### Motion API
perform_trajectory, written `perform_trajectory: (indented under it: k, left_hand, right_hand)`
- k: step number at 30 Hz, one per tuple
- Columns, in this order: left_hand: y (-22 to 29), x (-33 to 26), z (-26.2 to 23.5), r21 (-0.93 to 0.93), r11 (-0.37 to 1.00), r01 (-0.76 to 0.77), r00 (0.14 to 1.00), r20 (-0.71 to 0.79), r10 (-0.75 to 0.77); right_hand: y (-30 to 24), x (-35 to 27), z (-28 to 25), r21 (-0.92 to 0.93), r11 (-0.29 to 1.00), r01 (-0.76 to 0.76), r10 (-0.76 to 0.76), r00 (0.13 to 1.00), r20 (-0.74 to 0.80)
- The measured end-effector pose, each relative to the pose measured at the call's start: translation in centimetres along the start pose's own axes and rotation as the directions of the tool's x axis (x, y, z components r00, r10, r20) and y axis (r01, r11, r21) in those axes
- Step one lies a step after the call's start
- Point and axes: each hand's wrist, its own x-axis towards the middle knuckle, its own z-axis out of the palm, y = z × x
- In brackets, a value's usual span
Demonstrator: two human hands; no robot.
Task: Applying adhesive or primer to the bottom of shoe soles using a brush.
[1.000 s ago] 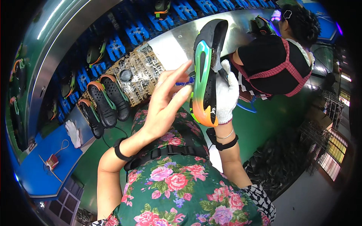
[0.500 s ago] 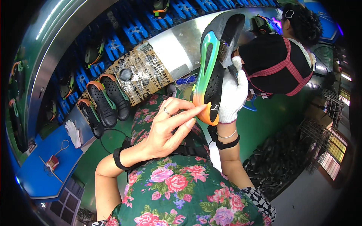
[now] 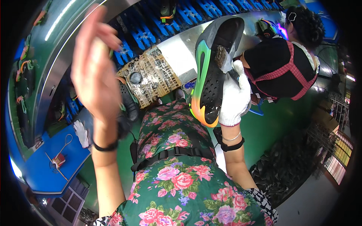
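Note:
My right hand point(image 3: 234, 100), in a white knit glove, grips a shoe sole point(image 3: 213, 84) from its right side. The sole stands lengthwise, its black inner face dotted with small holes and its side wall fading from green to orange at the near end. A crumpled translucent piece point(image 3: 225, 64) lies against its middle, by the gloved fingers. Raised at the left, my bare left hand point(image 3: 96, 71) is blurred by motion, its fingers stretched upward with nothing visible in them. Behind it, partly hidden, is another black sole point(image 3: 130, 103) with an orange and green edge.
A tape-wrapped cardboard cover point(image 3: 152, 81) lies on the metal ledge ahead. Beyond it runs a line of blue racks point(image 3: 141, 35) carrying soles. A blue table point(image 3: 36, 165) with a white glove point(image 3: 81, 133) stands left. A co-worker point(image 3: 279, 69) is at right, near a dark heap point(image 3: 277, 160).
My left hand has let go of the sole's orange end and swung up and left toward the row of soles. The right hand keeps its hold on the sole.

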Motion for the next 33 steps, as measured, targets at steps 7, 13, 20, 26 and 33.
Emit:
perform_trajectory:
  k: [7,13,20,26,33]
  left_hand:
    - [-11.0,12.5,-15.9,0.956,0.072,0.285,0.949,-0.271,-0.162]
    - [-4.1,7.2,-11.7,0.953,0.301,0.019,0.996,0.008,-0.088]
    - [-2.5,-5.2,-4.2,-0.259,0.448,0.856,0.517,0.393,-0.761]
    - [-3.1,-8.1,-0.6,-0.458,-0.168,0.873,0.005,0.353,-0.936]
    - [-5.7,-12.0,-0.4,-0.621,-0.323,0.714,0.364,0.724,-0.586]
  right_hand:
    - [1.0,0.1,0.2,-0.738,0.668,0.096,-0.104,0.994,0.036]
    - [0.6,0.6,2.1,-0.502,0.865,0.006,0.048,0.994,0.093]
    - [1.0,0.9,5.6,-0.266,0.945,-0.19,0.245,0.951,0.19]
    - [1.3,2.3,8.6,-0.754,0.656,0.021,0.433,0.808,0.4]
    - [0.2,2.1,10.9,-0.632,0.057,0.773,0.421,0.556,0.717]
